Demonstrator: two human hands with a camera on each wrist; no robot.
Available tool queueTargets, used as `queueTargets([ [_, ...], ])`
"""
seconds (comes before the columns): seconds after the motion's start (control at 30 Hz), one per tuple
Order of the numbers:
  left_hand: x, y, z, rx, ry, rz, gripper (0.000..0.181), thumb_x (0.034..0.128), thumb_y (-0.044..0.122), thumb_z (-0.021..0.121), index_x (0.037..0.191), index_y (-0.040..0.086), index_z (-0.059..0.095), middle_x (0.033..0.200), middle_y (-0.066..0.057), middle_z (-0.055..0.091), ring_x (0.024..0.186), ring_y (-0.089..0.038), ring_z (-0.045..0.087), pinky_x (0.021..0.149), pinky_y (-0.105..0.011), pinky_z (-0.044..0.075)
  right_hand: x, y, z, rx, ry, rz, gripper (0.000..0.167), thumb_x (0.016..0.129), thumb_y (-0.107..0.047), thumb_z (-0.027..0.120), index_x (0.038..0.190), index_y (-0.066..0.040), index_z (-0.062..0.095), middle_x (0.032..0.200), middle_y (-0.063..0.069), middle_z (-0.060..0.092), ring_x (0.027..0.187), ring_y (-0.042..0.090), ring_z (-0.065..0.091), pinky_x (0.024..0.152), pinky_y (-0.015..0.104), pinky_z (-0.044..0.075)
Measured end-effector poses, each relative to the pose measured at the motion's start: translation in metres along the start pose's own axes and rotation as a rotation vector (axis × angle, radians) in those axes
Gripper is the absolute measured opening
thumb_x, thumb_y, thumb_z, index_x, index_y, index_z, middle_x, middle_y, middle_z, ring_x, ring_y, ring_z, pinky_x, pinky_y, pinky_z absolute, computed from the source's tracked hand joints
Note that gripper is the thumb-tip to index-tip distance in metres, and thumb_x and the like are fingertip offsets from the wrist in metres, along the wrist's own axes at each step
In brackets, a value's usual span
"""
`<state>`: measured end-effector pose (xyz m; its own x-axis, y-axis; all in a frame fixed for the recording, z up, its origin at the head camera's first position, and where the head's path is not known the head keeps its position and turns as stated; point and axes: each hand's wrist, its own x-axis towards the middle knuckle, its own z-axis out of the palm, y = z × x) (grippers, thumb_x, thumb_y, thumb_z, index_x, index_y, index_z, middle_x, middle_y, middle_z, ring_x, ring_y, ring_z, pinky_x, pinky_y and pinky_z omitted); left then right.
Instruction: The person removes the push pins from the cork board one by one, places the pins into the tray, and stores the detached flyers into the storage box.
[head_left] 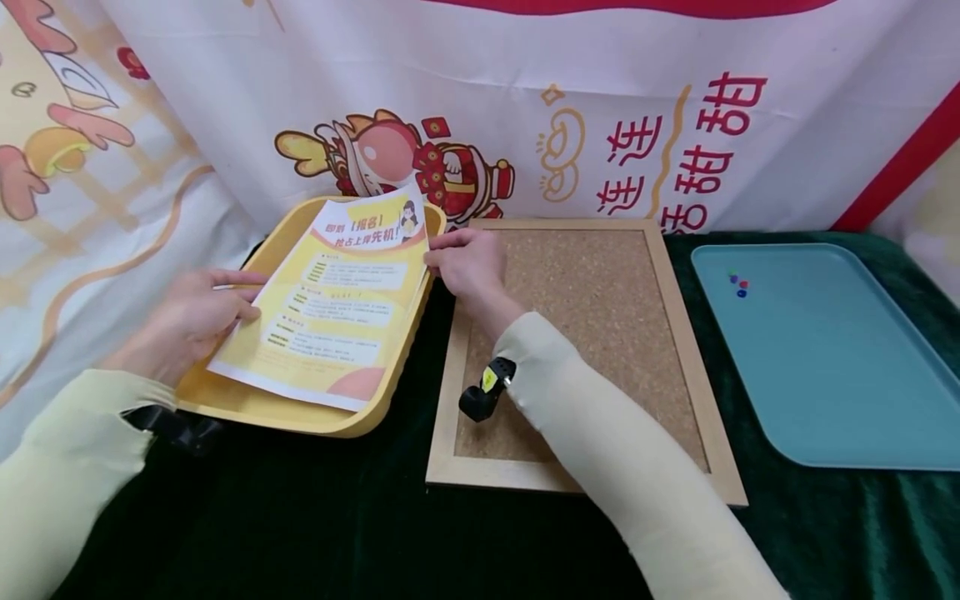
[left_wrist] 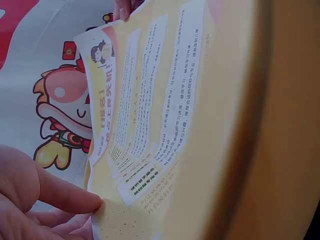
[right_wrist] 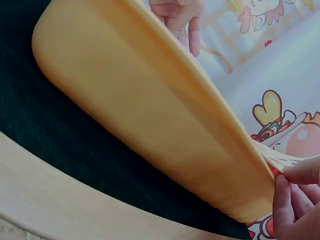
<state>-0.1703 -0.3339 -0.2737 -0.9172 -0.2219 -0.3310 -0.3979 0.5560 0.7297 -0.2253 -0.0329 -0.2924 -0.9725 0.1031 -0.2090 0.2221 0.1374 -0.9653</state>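
A yellow and white printed flyer (head_left: 326,333) lies tilted over a yellow plastic tray (head_left: 281,423) in the head view. My left hand (head_left: 191,317) pinches the flyer's left edge, thumb on the printed face and fingers behind it. That thumb also shows at the paper's edge in the left wrist view. On the upper right edge, my right hand (head_left: 476,262) pinches the same flyer between thumb and fingers. The right wrist view shows these fingertips (right_wrist: 282,187) beside the tray's rim, with most of the flyer hidden behind the tray's wall.
A cork board (head_left: 592,333) with a wooden frame lies right of the tray, under my right forearm. Farther right is a blue-green tray (head_left: 862,375) bearing several tiny coloured pieces (head_left: 740,286). Dark green cloth (head_left: 300,517) covers the table; a printed curtain (head_left: 585,50) hangs behind.
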Motion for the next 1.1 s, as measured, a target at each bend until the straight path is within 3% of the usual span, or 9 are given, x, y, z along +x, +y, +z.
queueTargets([
  [0.23,0.000,-0.004,0.000,0.017,-0.046,-0.030,0.070,0.1005,-0.002,0.056,0.166,0.003,0.033,0.164,-0.024,0.042,0.090,0.001,0.061,0.076,-0.021,0.054,-0.005,0.000,0.006,-0.123,0.040,-0.064,0.006,0.097,-0.016,0.080,0.102,-0.016,0.082,0.105,0.001,0.072,0.091,0.017,0.069,0.079,0.026,0.063],
  [0.5,0.001,-0.006,0.005,0.025,-0.043,-0.047,0.069,0.1015,0.001,0.056,0.166,0.003,0.032,0.168,-0.023,0.039,0.126,-0.022,0.055,0.078,-0.016,0.053,-0.008,-0.001,0.012,-0.308,0.022,-0.165,0.009,0.099,-0.014,0.076,0.108,-0.015,0.077,0.100,0.001,0.074,0.087,0.014,0.071,0.074,0.023,0.061],
  [0.6,0.002,-0.008,0.005,0.018,-0.044,-0.044,0.067,0.1049,0.007,0.058,0.167,0.004,0.032,0.169,-0.020,0.038,0.123,-0.014,0.056,0.079,-0.013,0.052,-0.007,-0.001,0.012,-0.338,0.009,-0.186,0.011,0.099,-0.014,0.076,0.110,-0.014,0.077,0.101,0.001,0.073,0.088,0.014,0.070,0.076,0.023,0.061],
  [0.7,0.003,-0.010,0.005,0.016,-0.038,-0.033,0.066,0.1076,0.016,0.059,0.167,0.005,0.032,0.169,-0.019,0.037,0.109,-0.001,0.056,0.083,-0.012,0.052,-0.005,-0.001,0.009,-0.326,-0.029,-0.192,0.014,0.099,-0.015,0.077,0.112,-0.012,0.077,0.103,0.002,0.072,0.091,0.015,0.070,0.079,0.024,0.062],
  [0.8,0.002,-0.012,0.005,0.042,-0.030,-0.005,0.066,0.1090,0.023,0.058,0.167,0.004,0.032,0.168,-0.019,0.039,0.111,-0.003,0.058,0.098,-0.021,0.052,-0.002,-0.001,-0.001,-0.304,-0.086,-0.198,0.019,0.099,-0.016,0.078,0.117,-0.010,0.076,0.107,0.004,0.072,0.094,0.017,0.069,0.083,0.027,0.062],
  [0.9,0.000,-0.009,0.004,0.046,-0.040,0.010,0.069,0.1100,0.031,0.056,0.168,0.005,0.028,0.170,-0.020,0.038,0.135,-0.023,0.057,0.118,-0.040,0.045,0.002,0.000,-0.020,-0.309,-0.122,-0.227,0.021,0.099,-0.017,0.078,0.118,-0.010,0.076,0.109,0.005,0.074,0.097,0.018,0.069,0.085,0.030,0.061],
  [0.97,0.000,-0.004,0.004,0.024,-0.063,0.025,0.072,0.1104,0.037,0.054,0.169,0.006,0.026,0.172,-0.019,0.035,0.151,-0.034,0.045,0.125,-0.050,0.038,0.004,0.000,-0.036,-0.313,-0.136,-0.241,0.020,0.099,-0.016,0.077,0.118,-0.010,0.076,0.110,0.006,0.074,0.098,0.019,0.069,0.085,0.032,0.060],
  [1.1,0.000,0.018,0.009,-0.022,-0.078,0.096,0.078,0.1095,0.047,0.053,0.170,0.008,0.022,0.175,-0.014,0.029,0.159,-0.036,0.034,0.129,-0.052,0.031,0.008,-0.003,-0.070,-0.381,-0.160,-0.255,0.021,0.100,-0.018,0.075,0.120,-0.012,0.076,0.114,0.006,0.074,0.103,0.020,0.067,0.083,0.033,0.057],
])
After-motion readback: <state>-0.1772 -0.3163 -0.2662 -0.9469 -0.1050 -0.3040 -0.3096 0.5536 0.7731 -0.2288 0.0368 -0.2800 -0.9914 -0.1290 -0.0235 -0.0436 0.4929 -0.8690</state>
